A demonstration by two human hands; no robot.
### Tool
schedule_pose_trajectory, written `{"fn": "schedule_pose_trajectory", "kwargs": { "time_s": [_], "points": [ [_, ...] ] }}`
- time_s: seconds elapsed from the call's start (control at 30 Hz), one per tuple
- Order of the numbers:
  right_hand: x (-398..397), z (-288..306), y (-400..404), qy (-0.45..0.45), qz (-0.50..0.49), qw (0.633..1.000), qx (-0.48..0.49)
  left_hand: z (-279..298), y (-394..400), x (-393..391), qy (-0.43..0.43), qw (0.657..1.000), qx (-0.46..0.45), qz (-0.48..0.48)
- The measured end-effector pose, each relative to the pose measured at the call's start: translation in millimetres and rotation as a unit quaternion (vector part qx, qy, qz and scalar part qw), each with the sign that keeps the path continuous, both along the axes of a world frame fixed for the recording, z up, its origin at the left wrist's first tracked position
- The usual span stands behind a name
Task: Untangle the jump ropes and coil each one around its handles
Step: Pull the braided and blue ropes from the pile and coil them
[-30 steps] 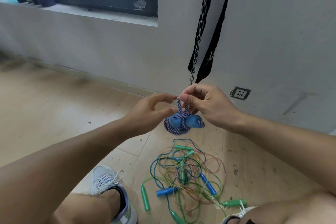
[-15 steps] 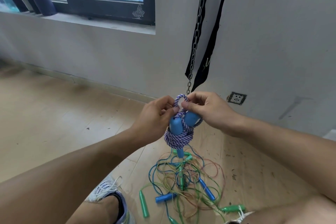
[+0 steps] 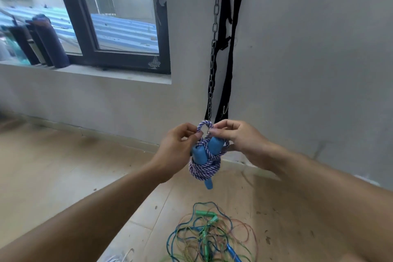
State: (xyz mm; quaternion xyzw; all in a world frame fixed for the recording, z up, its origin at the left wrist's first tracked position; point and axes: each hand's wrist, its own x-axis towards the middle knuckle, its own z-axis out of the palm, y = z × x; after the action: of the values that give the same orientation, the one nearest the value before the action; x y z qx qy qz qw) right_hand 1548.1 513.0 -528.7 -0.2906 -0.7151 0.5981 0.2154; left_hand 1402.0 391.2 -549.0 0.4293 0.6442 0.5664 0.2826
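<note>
A purple-and-white braided jump rope (image 3: 204, 168) is coiled around its two blue handles (image 3: 207, 151) and held up in front of the wall. My left hand (image 3: 177, 147) pinches the left side of the rope's top loop, and my right hand (image 3: 236, 137) pinches the right side. The handles point down, one end sticking out below the coil. On the floor below lies a tangle of thin blue, green and orange ropes (image 3: 209, 234) with green and blue handles.
A metal chain (image 3: 213, 53) and black straps (image 3: 230, 49) hang on the grey wall just behind my hands. Dark bottles (image 3: 50, 40) stand on the window sill at the left. A white shoe (image 3: 121, 258) shows at the bottom edge.
Both hands have lifted the coiled rope higher. The blue handles swung from lying sideways to hanging upright, and the top loop now stands open between my fingers.
</note>
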Motion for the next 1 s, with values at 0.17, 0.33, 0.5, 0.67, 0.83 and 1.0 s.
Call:
{"fn": "schedule_pose_trajectory", "kwargs": {
  "time_s": [0.17,0.33,0.5,0.67,0.83,1.0],
  "points": [
    [7,58,11,0.028,-0.033,0.991,0.129,63,29,2,0.035,0.998,0.044,0.014],
    [-7,110,53,0.072,-0.073,0.969,0.223,111,75,-10,0.019,0.994,0.107,0.015],
    [-39,150,100,0.130,-0.088,0.956,0.248,145,129,-33,0.003,0.983,0.179,0.031],
    [-66,215,141,0.143,-0.123,0.946,0.263,206,171,-63,0.031,0.971,0.236,0.032],
    [-74,311,156,0.154,-0.134,0.942,0.268,299,196,-71,0.019,0.962,0.271,0.022],
    [-74,425,170,0.178,-0.147,0.945,0.232,422,218,-71,0.051,0.959,0.277,0.040]
  ]
}}
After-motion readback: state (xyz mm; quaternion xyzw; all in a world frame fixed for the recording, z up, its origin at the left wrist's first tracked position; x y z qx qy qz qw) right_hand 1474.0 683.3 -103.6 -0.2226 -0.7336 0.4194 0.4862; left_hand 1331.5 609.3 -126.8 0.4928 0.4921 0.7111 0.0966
